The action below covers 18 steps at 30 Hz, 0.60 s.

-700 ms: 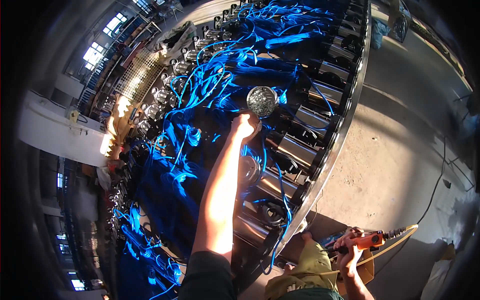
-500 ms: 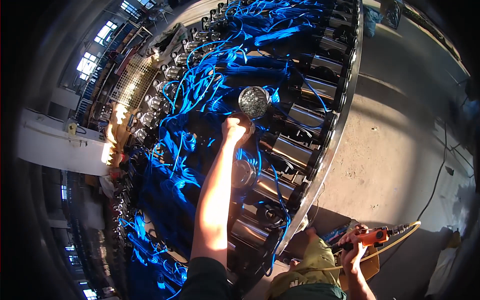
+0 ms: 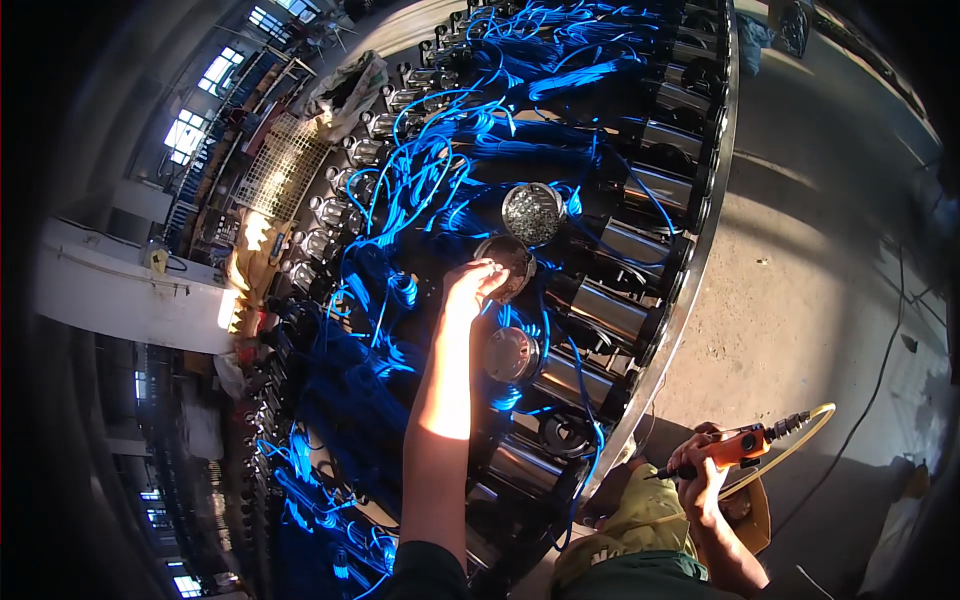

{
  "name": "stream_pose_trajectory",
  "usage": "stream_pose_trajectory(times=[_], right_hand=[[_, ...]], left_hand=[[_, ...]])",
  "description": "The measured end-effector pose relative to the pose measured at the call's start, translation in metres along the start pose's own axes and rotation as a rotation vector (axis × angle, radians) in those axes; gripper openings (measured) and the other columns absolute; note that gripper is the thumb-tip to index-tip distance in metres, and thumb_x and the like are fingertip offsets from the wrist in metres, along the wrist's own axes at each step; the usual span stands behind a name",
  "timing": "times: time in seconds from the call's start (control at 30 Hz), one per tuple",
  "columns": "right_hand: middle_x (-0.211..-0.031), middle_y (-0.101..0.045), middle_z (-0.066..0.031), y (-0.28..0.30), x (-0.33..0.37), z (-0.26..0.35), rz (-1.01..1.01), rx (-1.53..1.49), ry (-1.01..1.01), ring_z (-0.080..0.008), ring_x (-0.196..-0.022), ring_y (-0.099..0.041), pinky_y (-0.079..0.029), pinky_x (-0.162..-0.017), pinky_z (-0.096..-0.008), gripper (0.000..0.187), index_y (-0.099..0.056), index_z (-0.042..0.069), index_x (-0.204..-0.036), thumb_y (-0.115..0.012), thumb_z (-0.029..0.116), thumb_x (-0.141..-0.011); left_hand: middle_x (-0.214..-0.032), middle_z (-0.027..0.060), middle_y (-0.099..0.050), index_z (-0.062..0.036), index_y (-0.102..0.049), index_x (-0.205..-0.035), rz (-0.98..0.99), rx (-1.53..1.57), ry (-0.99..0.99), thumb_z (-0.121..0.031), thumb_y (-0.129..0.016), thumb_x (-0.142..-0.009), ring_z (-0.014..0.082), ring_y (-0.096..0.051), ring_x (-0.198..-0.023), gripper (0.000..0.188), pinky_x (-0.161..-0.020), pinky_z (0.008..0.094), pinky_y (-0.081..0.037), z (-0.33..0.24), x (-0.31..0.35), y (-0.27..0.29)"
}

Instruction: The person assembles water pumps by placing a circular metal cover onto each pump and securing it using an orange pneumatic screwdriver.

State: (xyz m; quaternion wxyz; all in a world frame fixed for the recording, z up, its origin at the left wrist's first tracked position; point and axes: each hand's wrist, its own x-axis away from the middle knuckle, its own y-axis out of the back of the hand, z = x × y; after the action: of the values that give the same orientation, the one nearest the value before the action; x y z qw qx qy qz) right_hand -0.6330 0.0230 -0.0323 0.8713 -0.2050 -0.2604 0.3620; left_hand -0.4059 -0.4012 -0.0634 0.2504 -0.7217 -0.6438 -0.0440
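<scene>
My left hand (image 3: 472, 288) reaches out over the bench, its fingers pinched together at the near left rim of a round tin (image 3: 518, 284) with a dark inside. Whatever sits between the fingertips is too small to make out. Just beyond stands a second round tin holding many small shiny metal parts (image 3: 532, 213). A third round container (image 3: 511, 354), reddish grey inside, is nearer to me. At the lower right, away from the bench, my right hand (image 3: 703, 474) is wrapped round an orange air screwdriver (image 3: 740, 447), its bit pointing left and its hose at the other end.
Bundles of blue cable (image 3: 420, 165) cover the bench's middle. Rows of shiny metal cylinders (image 3: 610, 305) line both sides, inside the metal edge (image 3: 690, 262). A yellowish air hose (image 3: 800, 455) loops beside my right hand, above a cardboard box (image 3: 755, 520). Concrete floor (image 3: 770, 260) lies to the right.
My left hand has drawn back from over the dark tin to its near rim, fingers now pinched. My right hand still holds the screwdriver, which is tilted a little more. The view has shifted slightly.
</scene>
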Motion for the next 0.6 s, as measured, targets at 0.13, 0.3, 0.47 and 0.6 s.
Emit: stream_pose_trajectory(times=[0.13, 0.3, 0.47, 0.6], right_hand=[[-0.066, -0.049, -0.0069, -0.013, 0.002, 0.001, 0.014, -0.017, -0.003, -0.0166, -0.052, -0.051, -0.047, -0.051, -0.0296, 0.035, -0.044, -0.004, -0.108, -0.054, 0.002, -0.075], [-0.065, -0.049, -0.0080, -0.021, 0.009, 0.000, 0.040, -0.043, -0.024, -0.0178, -0.051, -0.052, -0.048, -0.050, -0.0310, 0.036, -0.043, -0.005, -0.107, -0.053, 0.002, -0.074], [-0.064, -0.050, -0.0087, -0.029, 0.017, -0.004, 0.150, -0.056, 0.008, -0.0192, -0.050, -0.052, -0.048, -0.049, -0.0312, 0.036, -0.042, -0.005, -0.107, -0.053, 0.002, -0.073], [-0.063, -0.050, -0.0093, -0.033, 0.028, -0.003, 0.104, -0.065, -0.019, -0.0190, -0.051, -0.051, -0.048, -0.050, -0.0324, 0.036, -0.042, -0.003, -0.107, -0.052, 0.002, -0.073]], left_hand=[[-0.087, 0.0104, -0.066, 0.0030, -0.064, -0.092, -0.008, -0.190, 0.016, 0.000, -0.065, -0.085, 0.0213, -0.066, -0.078, 0.008, -0.072, 0.0261, -0.053, -0.001, 0.003, 0.002], [-0.082, 0.0084, -0.064, 0.0029, -0.064, -0.091, 0.005, -0.226, 0.064, -0.003, -0.063, -0.086, 0.0181, -0.063, -0.069, 0.008, -0.061, 0.0242, -0.049, 0.000, 0.001, 0.014], [-0.074, 0.0078, -0.060, 0.0058, -0.061, -0.093, 0.047, -0.092, 0.161, -0.008, -0.059, -0.087, 0.0160, -0.058, -0.055, 0.015, -0.045, 0.0241, -0.047, 0.008, -0.018, 0.039], [-0.071, 0.0058, -0.059, 0.0019, -0.064, -0.085, 0.102, -0.488, -0.102, -0.014, -0.060, -0.082, 0.0142, -0.052, -0.050, 0.017, -0.043, 0.0254, -0.040, 0.003, -0.017, -0.012]])
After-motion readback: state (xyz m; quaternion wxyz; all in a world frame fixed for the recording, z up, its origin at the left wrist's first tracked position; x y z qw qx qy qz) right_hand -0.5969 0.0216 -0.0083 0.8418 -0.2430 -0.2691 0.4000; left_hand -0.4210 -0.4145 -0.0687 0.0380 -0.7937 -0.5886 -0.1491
